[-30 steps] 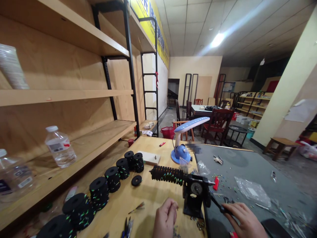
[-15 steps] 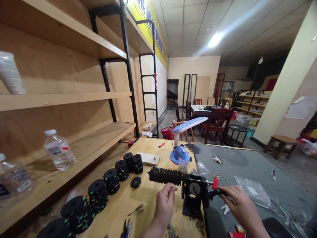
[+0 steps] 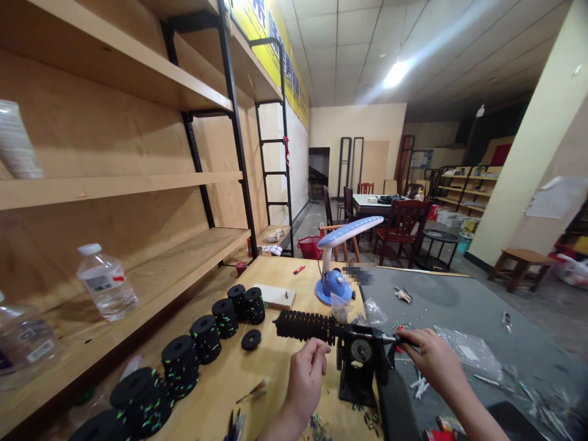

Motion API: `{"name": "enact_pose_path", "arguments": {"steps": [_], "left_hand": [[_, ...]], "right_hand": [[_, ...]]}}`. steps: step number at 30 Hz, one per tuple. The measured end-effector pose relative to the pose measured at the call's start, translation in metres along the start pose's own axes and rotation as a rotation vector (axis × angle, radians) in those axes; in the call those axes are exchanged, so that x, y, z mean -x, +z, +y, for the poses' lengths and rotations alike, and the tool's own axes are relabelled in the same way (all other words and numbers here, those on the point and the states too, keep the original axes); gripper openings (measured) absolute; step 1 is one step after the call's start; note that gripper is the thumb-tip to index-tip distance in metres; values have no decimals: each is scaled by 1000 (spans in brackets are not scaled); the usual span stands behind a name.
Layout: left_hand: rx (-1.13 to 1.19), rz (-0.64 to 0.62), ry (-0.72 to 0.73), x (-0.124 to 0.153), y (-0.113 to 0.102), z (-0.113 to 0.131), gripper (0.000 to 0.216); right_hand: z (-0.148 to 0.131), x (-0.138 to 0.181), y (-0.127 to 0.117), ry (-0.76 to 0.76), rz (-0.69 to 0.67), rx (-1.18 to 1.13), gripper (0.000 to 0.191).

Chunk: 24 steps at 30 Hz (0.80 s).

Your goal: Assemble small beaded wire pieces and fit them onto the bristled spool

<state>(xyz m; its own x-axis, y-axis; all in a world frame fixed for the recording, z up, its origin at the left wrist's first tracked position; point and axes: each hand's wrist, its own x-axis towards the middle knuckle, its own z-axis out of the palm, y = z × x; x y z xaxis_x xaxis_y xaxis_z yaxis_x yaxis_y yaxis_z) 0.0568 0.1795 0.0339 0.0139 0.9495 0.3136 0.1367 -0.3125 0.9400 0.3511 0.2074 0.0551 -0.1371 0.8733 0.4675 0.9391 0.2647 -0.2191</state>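
Observation:
A black hand-cranked winder (image 3: 361, 361) stands at the table joint, with a shaft running left through a row of black ridged discs (image 3: 305, 325). Just below the right end of those discs is my left hand (image 3: 307, 376), its thumb and fingers pinched together; whatever they hold is too fine to see. My right hand (image 3: 434, 355) is closed around the black crank handle (image 3: 407, 337) on the winder's right side. A red piece by the crank is mostly covered by that hand.
Several black foam spools (image 3: 179, 358) line the left table edge beside a single flat disc (image 3: 251, 339). Behind the winder stands a blue desk lamp (image 3: 331, 285). Plastic bags (image 3: 468, 354) and small metal bits lie on the grey mat. Wooden shelving (image 3: 184, 257) with bottles borders the left.
The crank handle has turned upward and my right hand has risen with it. My left hand stays almost in place by the discs.

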Motion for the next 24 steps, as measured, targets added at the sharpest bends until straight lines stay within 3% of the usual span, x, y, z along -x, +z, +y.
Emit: {"name": "enact_pose_path", "arguments": {"steps": [15, 24], "left_hand": [[23, -30, 3, -3, -3, -3, 39], [-5, -56, -11, -12, -8, 4, 34]], "right_hand": [[-1, -11, 2, 51, -103, 63, 25], [3, -12, 24, 46, -123, 72, 22]]}}
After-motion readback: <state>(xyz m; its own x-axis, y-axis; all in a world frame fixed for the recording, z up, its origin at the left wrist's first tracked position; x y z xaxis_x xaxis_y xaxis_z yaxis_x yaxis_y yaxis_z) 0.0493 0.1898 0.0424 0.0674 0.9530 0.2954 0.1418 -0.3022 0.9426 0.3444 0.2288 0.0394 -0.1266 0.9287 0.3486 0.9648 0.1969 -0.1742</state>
